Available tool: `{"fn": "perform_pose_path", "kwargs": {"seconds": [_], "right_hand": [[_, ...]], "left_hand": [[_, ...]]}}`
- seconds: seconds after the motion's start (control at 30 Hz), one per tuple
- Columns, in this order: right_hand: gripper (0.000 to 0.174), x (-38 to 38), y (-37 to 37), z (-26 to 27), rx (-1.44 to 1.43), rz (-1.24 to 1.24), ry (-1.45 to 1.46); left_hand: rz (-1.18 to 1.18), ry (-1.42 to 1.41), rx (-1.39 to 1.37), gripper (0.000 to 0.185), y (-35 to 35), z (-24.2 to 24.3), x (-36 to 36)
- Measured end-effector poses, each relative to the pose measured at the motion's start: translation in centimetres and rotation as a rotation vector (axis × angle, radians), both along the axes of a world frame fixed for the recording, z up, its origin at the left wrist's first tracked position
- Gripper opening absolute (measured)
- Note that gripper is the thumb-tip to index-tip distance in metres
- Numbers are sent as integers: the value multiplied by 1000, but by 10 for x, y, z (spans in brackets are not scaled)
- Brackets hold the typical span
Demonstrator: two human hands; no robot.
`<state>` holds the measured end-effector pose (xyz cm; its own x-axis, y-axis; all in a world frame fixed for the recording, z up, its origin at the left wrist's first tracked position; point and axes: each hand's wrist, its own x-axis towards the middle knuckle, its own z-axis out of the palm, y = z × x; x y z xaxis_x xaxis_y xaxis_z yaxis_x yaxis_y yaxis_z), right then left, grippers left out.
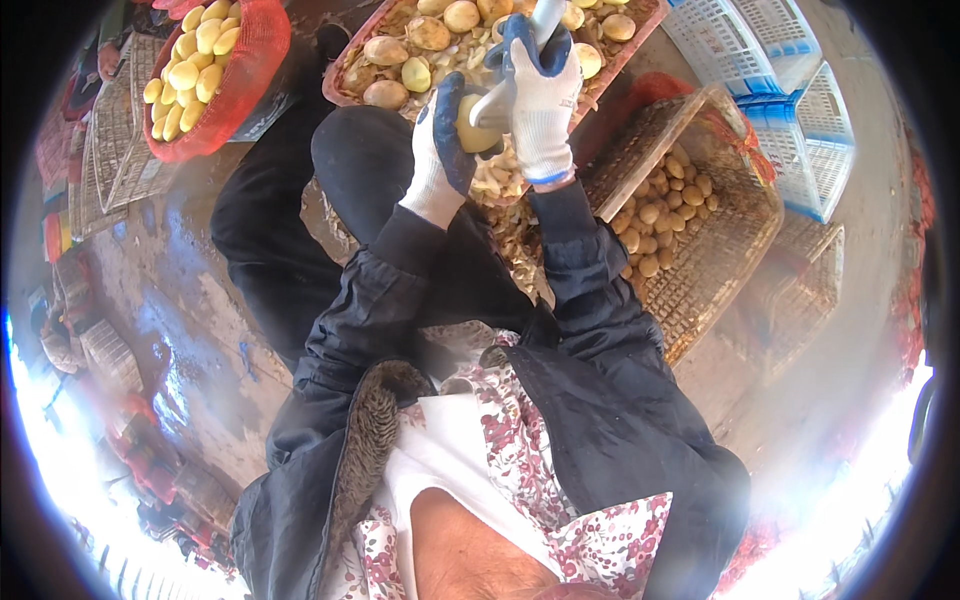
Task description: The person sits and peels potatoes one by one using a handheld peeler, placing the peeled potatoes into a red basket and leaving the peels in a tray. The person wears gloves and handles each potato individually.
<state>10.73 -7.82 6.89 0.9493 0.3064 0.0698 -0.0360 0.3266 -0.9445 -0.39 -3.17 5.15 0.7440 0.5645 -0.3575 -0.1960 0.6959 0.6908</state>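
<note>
Both my hands wear white knit gloves with dark blue coated palms. My left hand (444, 146) is closed around a pale, peeled potato (477, 126) at the near edge of a pink tub (346, 58). Gripped in my right hand (541, 97) is a peeler with a light-coloured handle (550, 16), its white head (490, 109) against the potato; the blade itself cannot be made out. Beneath and beyond my hands, the tub holds brown unpeeled potatoes (428, 33), a few partly peeled ones (416, 75) and many peelings.
A red mesh bag (264, 71) of peeled potatoes stands at the upper left. To the right, a dirty woven basket (705, 292) lies tilted with unpeeled potatoes inside. Blue and white plastic crates (817, 161) stand beyond it. Peelings (525, 247) lie by my legs. Another person's hand (109, 61) shows far left.
</note>
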Motion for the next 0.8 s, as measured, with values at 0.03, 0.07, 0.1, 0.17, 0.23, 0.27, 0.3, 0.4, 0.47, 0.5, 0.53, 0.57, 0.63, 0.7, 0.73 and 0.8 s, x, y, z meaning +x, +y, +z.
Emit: {"fn": "perform_pose_path", "kwargs": {"seconds": [0.03, 0.07, 0.1, 0.17, 0.23, 0.27, 0.3, 0.4, 0.47, 0.5, 0.53, 0.57, 0.63, 0.7, 0.73, 0.8], "right_hand": [[14, 2, 2, 2, -12, 14, 11], [13, 17, 6, -15, -6, -1, 30], [13, 33, 12, -30, 6, -14, 41], [12, 40, 24, -34, -77, -249, 75], [13, 34, 9, -22, 235, -148, 12], [14, 29, 2, -12, 256, -82, 46], [14, 18, -6, 2, 211, -58, 80], [15, -10, -3, 22, 36, 13, 102], [15, -2, 1, 0, -28, -14, -70], [15, 4, 5, -3, -62, -51, 5], [15, 17, 13, -3, 102, 11, 92], [14, 18, 13, -5, 1, -90, -55], [15, 35, 16, -14, 143, -201, 4], [20, 31, -4, -7, 179, -168, 113], [21, 28, -10, -6, 173, -147, 80], [21, 20, -20, 1, 156, -86, 39]], "left_hand": [[37, 23, -14, 35, -2, 4, -1], [75, 46, -27, 33, -6, 9, -1], [114, 60, -36, 32, -8, 13, 2], [132, -23, 30, 33, -10, -4, 3], [-10, -62, -38, 38, 1, -3, -4], [10, -13, -33, 38, 0, -1, -2], [23, 41, -29, 39, -2, 8, -1], [25, 92, 158, 39, -5, 3, 0], [61, 124, 100, 39, -4, 5, 2], [86, 113, 298, 39, -4, -1, 1], [113, 95, 499, 40, -5, -13, 2], [139, 76, 699, 40, -5, -24, 2], [93, 43, 417, 42, -3, -25, 5], [12, -28, -86, 44, 3, -7, -1], [61, -32, -250, 47, 5, -7, 5], [89, -54, -335, 48, 4, -2, 6]]}}
